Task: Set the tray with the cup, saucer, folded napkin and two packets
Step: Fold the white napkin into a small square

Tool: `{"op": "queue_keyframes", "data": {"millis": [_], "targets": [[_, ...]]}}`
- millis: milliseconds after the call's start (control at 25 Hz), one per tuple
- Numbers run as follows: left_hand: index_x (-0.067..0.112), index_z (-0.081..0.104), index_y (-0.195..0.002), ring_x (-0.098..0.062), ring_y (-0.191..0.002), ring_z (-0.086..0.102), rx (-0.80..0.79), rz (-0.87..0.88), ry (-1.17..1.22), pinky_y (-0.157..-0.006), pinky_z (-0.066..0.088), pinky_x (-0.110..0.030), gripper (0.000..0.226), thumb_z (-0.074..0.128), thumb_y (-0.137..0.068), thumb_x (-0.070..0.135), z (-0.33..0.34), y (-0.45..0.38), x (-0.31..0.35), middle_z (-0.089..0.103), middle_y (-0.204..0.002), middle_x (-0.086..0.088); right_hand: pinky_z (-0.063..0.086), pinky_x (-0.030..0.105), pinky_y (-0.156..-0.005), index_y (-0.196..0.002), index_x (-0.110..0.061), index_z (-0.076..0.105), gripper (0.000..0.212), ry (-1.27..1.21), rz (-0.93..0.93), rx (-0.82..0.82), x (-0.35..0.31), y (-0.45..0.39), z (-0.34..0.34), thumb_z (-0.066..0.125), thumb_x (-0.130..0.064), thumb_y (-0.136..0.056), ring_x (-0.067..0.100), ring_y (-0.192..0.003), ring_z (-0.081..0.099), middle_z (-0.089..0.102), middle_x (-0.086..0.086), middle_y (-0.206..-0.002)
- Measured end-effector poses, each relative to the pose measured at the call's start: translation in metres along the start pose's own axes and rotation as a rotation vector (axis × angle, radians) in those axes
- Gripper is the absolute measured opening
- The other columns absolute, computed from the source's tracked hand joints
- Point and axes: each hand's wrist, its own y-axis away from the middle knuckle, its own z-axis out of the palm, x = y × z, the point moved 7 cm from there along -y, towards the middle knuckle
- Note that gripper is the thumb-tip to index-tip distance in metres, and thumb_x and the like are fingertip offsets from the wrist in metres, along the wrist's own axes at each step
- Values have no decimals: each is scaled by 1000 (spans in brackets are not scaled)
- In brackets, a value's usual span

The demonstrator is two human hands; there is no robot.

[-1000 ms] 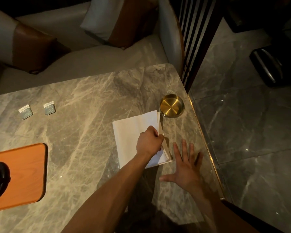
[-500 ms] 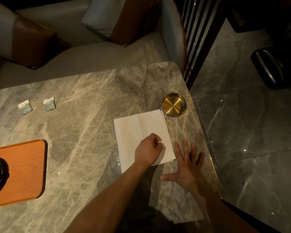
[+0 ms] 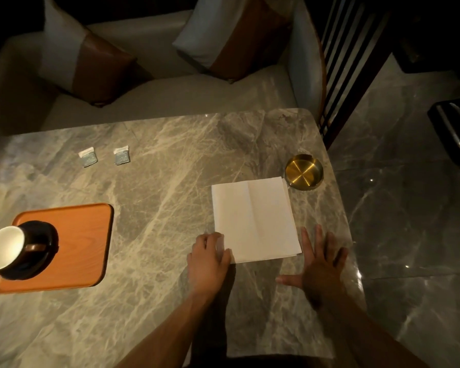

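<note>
Sitting on the orange wooden tray [image 3: 83,243], dark saucer [image 3: 41,251] carries the white-lined cup [image 3: 4,247]; two small packets [image 3: 104,156] lie beyond on bare marble. Left hand [image 3: 209,261] curls onto the white folded napkin's [image 3: 254,219] near corner; right hand [image 3: 320,269] lies flat, fingers spread, by the table edge.

Two bare forearms reach into view, no sleeves, watch or rings visible on the left hand [image 3: 209,261] or right hand [image 3: 320,269]

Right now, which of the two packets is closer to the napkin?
The right-hand packet, the one nearer the gold dish; the other packet lies further left, away from the napkin.
</note>
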Motion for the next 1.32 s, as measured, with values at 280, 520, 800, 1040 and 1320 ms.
{"op": "queue_keyframes", "data": {"millis": [280, 520, 800, 1040, 1320], "targets": [[27, 52, -114, -17, -85, 62, -149, -366, 308, -84, 55, -41, 27, 64, -89, 31, 5, -25, -19, 61, -94, 8, -22, 63, -105, -134, -51, -39, 141, 49, 1, -18, -8, -2, 1, 64, -89, -46, 32, -138, -37, -44, 2, -150], [22, 58, -78, -16, -77, 60, -173, -424, 421, -58, 43, -26, 12, 60, -88, 15, 6, -26, -34, 67, -86, 0, -10, 65, -112, -146, -44, -20, 126, 40, 16, 56, -15, 5, 11, 61, -84, -59, 30, -146, -22, -21, 0, -162], [18, 59, -80, -13, -72, 59, -175, -497, 422, -58, 48, -28, 8, 55, -86, 13, -22, 10, -88, 65, -79, 2, -33, 40, -107, -153, -34, 1, 92, 61, -216, 216, -72, 32, 36, 43, -73, -80, 19, -147, -15, 4, -2, -163], [21, 57, -109, -19, -96, 54, 117, -6, -97, -81, 50, -38, 25, 63, -88, 32, -52, 8, -75, 57, -107, 1, 14, 61, -117, -147, -20, 41, 66, 163, -441, 418, -143, 19, 22, 42, -57, -91, 30, -146, 24, 35, 6, -156], [10, 27, -153, -26, -152, 6, -14, 426, -274, -121, 17, -47, 55, 33, -103, 31, 7, -41, -12, 17, -163, -12, 10, 55, -120, -151, -17, 32, 59, 349, -450, 418, -185, -40, 27, 30, -46, -99, 29, -150, 11, 26, 8, -160]]}}
